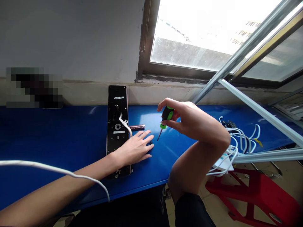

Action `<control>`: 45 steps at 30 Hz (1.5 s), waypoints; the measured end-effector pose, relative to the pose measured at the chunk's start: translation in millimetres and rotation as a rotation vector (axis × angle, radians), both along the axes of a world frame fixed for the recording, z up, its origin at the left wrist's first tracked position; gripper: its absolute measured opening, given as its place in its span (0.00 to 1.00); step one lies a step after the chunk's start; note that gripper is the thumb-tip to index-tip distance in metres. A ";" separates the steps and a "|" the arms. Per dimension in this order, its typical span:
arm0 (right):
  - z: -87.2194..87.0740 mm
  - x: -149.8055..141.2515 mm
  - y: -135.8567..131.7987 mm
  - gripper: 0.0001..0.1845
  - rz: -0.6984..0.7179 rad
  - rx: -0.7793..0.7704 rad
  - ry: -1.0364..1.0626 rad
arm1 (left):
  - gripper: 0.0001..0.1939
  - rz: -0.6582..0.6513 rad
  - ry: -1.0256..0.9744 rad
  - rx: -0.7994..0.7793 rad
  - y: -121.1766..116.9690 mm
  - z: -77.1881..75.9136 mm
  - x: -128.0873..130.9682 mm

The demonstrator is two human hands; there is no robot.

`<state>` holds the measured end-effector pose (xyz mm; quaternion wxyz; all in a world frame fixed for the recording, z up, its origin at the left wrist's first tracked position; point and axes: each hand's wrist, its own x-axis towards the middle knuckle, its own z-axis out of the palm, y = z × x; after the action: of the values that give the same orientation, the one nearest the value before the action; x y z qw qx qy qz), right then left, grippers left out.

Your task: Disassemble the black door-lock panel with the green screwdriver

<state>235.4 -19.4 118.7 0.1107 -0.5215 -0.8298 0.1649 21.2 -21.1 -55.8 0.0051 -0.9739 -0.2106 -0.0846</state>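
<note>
My right hand [182, 116] is closed around a small screwdriver with a black and green handle [168, 114]. Its thin shaft points down and to the left, with the tip just above the blue table. My left hand [138, 147] lies palm down, fingers spread, beside some tiny dark pieces [151, 143], perhaps screws. Under the left wrist is a long black panel [118, 117], which looks like the inner side of a door lock. A short white wire [125, 124] comes out of it, and a copper-coloured handle [137, 127] sticks out to the right.
A white cable [59, 171] hangs across my left forearm in the foreground. Coiled white cables [239, 138] lie on the table at the right, near metal frame bars [260, 108]. On the floor stands a red stool [260, 195]. Behind the table are a wall and a window.
</note>
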 end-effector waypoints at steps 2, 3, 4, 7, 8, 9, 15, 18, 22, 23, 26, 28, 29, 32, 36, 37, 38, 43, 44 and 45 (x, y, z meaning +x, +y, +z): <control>0.5 1.2 -0.1 0.17 0.008 -0.003 0.009 | 0.18 0.002 0.013 -0.003 -0.8 2.3 -0.6; 0.6 1.9 -0.2 0.17 0.011 -0.005 0.014 | 0.17 0.003 0.018 -0.005 -1.2 3.8 -1.0; 0.6 2.5 -0.3 0.17 0.013 -0.004 0.018 | 0.17 0.001 0.022 -0.006 -1.6 5.3 -1.4; 0.5 3.4 -0.3 0.17 0.005 -0.003 0.020 | 0.14 -0.014 0.023 -0.003 -2.2 10.1 -2.5; 0.4 3.3 -0.3 0.17 0.001 -0.004 0.019 | 0.13 -0.017 0.023 0.000 -2.1 11.3 -2.7; 0.5 3.1 -0.4 0.17 -0.003 -0.007 0.016 | 0.13 -0.016 0.024 0.004 -1.8 12.0 -2.7; 2.0 2.2 -1.8 0.18 -0.018 -0.016 0.000 | 0.20 0.077 0.066 0.011 4.7 9.2 1.8; 1.6 4.2 -2.4 0.18 -0.030 -0.022 0.001 | 0.21 0.096 0.078 0.014 9.5 7.5 5.0; 0.4 8.0 -2.5 0.18 -0.044 0.005 -0.013 | 0.18 0.076 0.069 0.011 13.6 7.0 6.0; 0.3 8.8 -2.4 0.17 -0.044 0.007 -0.014 | 0.17 0.072 0.062 0.011 13.9 7.0 5.7; -0.1 10.3 -1.9 0.17 -0.044 0.012 -0.016 | 0.17 0.072 0.059 0.008 13.5 7.7 3.9; -0.4 10.8 -1.5 0.17 -0.044 0.013 -0.014 | 0.17 0.074 0.064 0.005 12.7 8.4 2.9; -0.6 10.8 -1.4 0.17 -0.041 0.011 -0.010 | 0.17 0.072 0.062 0.003 12.4 8.8 2.6; -1.2 10.5 -1.1 0.17 -0.035 0.010 -0.006 | 0.16 0.062 0.038 -0.007 12.3 9.0 2.5; -1.0 9.1 -1.2 0.17 -0.036 0.001 -0.011 | 0.14 0.066 0.028 -0.003 12.8 8.2 2.6; -0.9 8.7 -1.3 0.17 -0.035 -0.002 -0.014 | 0.14 0.068 0.036 0.001 12.7 8.1 2.6; -0.7 8.2 -1.3 0.17 -0.036 -0.001 -0.016 | 0.15 0.070 0.046 0.005 12.5 8.0 2.6; -0.2 6.2 -1.5 0.17 -0.040 -0.021 -0.017 | 0.15 0.072 0.033 0.016 10.5 7.7 1.7; -0.3 6.0 -1.5 0.17 -0.039 -0.025 -0.015 | 0.14 0.070 0.021 0.016 10.1 8.1 1.1; -0.5 5.8 -1.3 0.17 -0.037 -0.027 -0.013 | 0.14 0.070 0.011 0.020 9.7 8.9 0.2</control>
<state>241.2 -20.7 118.2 0.1013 -0.5393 -0.8184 0.1708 21.4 -11.4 -46.8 0.0191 -0.9663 -0.2436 -0.0811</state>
